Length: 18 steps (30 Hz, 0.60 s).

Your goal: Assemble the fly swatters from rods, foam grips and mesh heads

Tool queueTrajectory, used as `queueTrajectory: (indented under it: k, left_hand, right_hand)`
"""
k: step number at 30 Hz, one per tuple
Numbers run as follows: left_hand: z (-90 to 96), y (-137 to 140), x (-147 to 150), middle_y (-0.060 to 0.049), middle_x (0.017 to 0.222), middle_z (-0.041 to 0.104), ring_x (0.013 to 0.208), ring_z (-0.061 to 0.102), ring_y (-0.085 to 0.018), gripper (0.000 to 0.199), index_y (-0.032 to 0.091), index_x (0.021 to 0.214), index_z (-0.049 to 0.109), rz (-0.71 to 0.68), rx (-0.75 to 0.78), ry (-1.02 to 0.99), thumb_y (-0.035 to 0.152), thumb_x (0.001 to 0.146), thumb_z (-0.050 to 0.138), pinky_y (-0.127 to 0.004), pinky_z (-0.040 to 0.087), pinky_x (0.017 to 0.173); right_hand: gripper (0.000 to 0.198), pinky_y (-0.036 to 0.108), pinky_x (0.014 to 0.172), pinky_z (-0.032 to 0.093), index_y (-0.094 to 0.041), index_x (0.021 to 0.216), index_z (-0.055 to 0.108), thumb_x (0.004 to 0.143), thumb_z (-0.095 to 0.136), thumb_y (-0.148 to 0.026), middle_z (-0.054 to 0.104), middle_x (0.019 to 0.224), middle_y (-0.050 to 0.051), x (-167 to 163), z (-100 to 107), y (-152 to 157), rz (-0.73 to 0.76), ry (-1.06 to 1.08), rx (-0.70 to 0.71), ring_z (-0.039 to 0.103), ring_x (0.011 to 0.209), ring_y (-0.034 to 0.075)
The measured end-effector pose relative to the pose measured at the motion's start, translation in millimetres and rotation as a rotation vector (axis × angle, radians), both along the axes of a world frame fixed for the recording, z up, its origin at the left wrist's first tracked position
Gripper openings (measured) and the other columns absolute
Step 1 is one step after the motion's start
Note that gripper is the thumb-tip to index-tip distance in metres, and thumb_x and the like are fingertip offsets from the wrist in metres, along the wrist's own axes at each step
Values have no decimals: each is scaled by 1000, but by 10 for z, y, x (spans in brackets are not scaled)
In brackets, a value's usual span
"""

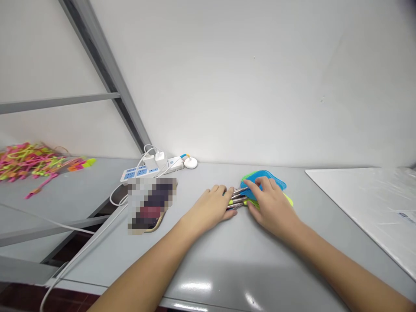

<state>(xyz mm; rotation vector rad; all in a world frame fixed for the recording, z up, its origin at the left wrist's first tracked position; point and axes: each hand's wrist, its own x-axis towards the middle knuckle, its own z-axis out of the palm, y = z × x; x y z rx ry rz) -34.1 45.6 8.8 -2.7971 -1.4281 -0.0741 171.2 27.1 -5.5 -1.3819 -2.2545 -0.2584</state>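
Note:
A small bundle of fly swatters lies on the grey table in front of me. Their mesh heads point right: a blue head (pixel 268 177) on top, with green and yellow-green (pixel 289 200) edges showing beneath. Thin metal handles (pixel 239 200) run left from the heads. My left hand (pixel 212 205) is closed around the handle ends, fingers over the top and thumb on the near side. My right hand (pixel 271 208) grips the bundle where heads and handles meet, its index finger on the blue swatter. Both palms hide parts of the bundle.
A phone (pixel 152 208), its screen blurred out, lies left of my hands. Behind it stand a power strip (pixel 141 172) with white cables and a round white device (pixel 190 162). Colourful straps (pixel 29 162) are heaped far left. A white wrapped sheet (pixel 367 199) lies right.

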Motion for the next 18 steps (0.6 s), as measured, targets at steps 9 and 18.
queueTrajectory:
  k: [9, 18]
  left_hand:
    - [-44, 52, -5, -9, 120, 59, 107, 55, -25, 60, 24, 142, 36, -188, 67, 5, 47, 91, 55, -34, 41, 83]
    - [-81, -82, 209, -13, 111, 63, 102, 57, -31, 52, 16, 130, 48, 11, 117, -25, 49, 91, 54, -41, 40, 84]
  right_hand:
    - [42, 61, 109, 21, -19, 118, 57, 79, 55, -33, 62, 120, 11, 68, 44, 63, 109, -156, -183, 50, 118, 30]
    - [13, 57, 105, 28, -18, 88, 61, 77, 55, -22, 64, 101, 12, 11, 166, 29, -50, -347, -249, 54, 102, 30]
